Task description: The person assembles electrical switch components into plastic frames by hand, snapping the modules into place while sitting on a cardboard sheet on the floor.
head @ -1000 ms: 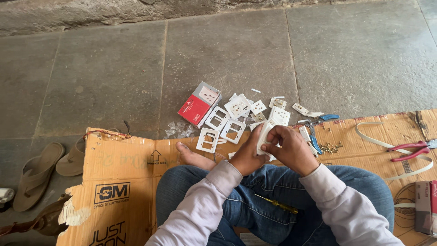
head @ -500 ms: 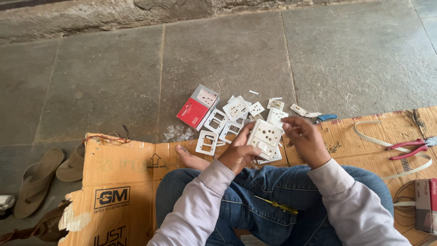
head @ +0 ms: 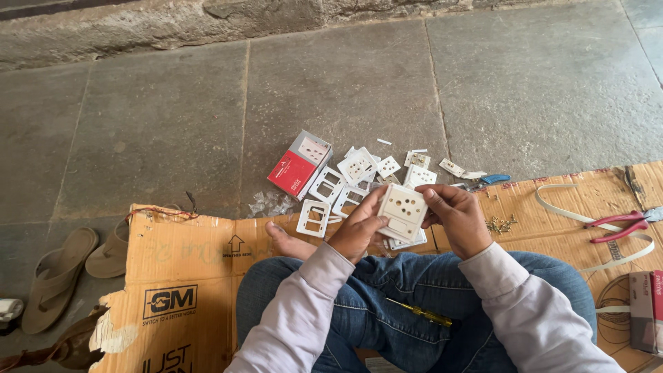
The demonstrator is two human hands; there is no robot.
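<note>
- Far out to the left of our left hand we see a pair of tan sandals [head: 65, 271] lying on the stone floor, just off the edge of the flattened cardboard sheet [head: 186, 269] we sit on.
- Just ahead and left of our left hand a red and grey box [head: 299, 166] lies beside a scatter of white plastic frames [head: 324, 200].
- Our left hand [head: 359, 228] curls around the white socket plate [head: 402, 212], fingers pressed on its left edge.
- The socket plate sits between both hands, above our knees, its holed face up.
- Our right hand [head: 457, 217] grips the plate's right edge, thumb on top.
- Below the hands a yellow-handled screwdriver [head: 421, 314] rests on our jeans.
- Right of our right hand small screws [head: 501, 224] lie on the cardboard, and farther right red-handled pliers [head: 618, 224].
</note>
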